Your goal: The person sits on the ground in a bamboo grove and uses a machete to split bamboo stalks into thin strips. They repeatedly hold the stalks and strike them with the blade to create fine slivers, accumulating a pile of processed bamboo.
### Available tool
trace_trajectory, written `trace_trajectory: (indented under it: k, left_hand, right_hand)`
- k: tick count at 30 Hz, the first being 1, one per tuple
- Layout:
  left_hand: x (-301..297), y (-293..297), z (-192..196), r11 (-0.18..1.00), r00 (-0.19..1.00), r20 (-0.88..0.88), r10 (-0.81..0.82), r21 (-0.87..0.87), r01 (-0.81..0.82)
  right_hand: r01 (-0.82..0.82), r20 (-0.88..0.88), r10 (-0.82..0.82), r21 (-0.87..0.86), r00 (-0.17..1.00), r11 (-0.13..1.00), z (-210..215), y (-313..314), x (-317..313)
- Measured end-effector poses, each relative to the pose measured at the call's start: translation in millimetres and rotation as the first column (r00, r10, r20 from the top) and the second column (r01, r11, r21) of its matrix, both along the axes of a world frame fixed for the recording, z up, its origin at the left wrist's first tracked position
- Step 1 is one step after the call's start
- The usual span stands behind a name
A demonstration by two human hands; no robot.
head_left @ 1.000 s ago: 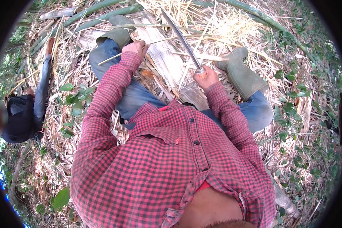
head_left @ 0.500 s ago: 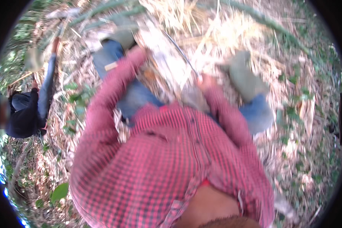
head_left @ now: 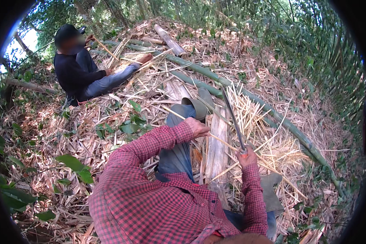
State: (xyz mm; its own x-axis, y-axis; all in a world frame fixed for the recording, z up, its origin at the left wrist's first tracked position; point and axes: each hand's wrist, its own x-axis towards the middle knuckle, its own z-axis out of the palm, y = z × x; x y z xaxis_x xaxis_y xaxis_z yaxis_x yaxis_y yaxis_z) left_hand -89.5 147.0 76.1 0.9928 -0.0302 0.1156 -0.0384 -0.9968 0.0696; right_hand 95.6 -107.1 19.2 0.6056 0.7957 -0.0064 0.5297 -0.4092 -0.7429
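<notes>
The person sits on leaf-strewn ground with a pale split slab of bamboo (head_left: pixel 216 142) lying lengthwise between the legs, and both hands work at it, apart from each other. The right hand (head_left: pixel 247 156) is wrapped tight around the handle of a long dark blade (head_left: pixel 233 118), which slants up and away from the fist over the heap of thin bamboo splints (head_left: pixel 252 114). The left hand (head_left: pixel 198 127) is closed on a slim bamboo strip (head_left: pixel 225 143) at the slab's upper left edge; the strip runs toward the right hand, just under the blade's handle end. A green rubber boot (head_left: pixel 199 105) lies just beyond the left hand, and long green bamboo poles (head_left: pixel 272 112) run across the ground behind the splints. The risk, judging from this layout, lies in how near the left fingers sit to the blade's line: if the edge jumps along the grain or glances off a node, it could run toward the gripping hand or the knee beside the slab. The strip may also split unevenly and snap if the blade twists. Another seated person (head_left: pixel 75 67) in dark clothes sits well apart at the upper left, out of the blade's reach
</notes>
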Motion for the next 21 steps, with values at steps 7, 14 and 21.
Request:
trace_trajectory:
  k: [7,14,21]
  left_hand:
    - [15.7,-35.8,29.8,0.957,0.915,-0.301,0.268,-0.027,-0.289]
    - [81.9,-94.5,9.4,0.939,0.864,-0.369,0.342,0.175,-0.297]
    - [132.9,-157.9,-0.3,0.968,0.823,-0.525,0.217,0.223,-0.113]
  right_hand:
    - [0.172,-0.051,-0.189,-0.236,0.981,0.957,15.5,-0.1,-6.0]
    - [0.355,0.050,-0.371,-0.429,0.927,0.830,17.9,0.1,11.2]
    - [0.447,0.149,-0.449,-0.574,0.881,0.686,1.7,10.6,12.7]
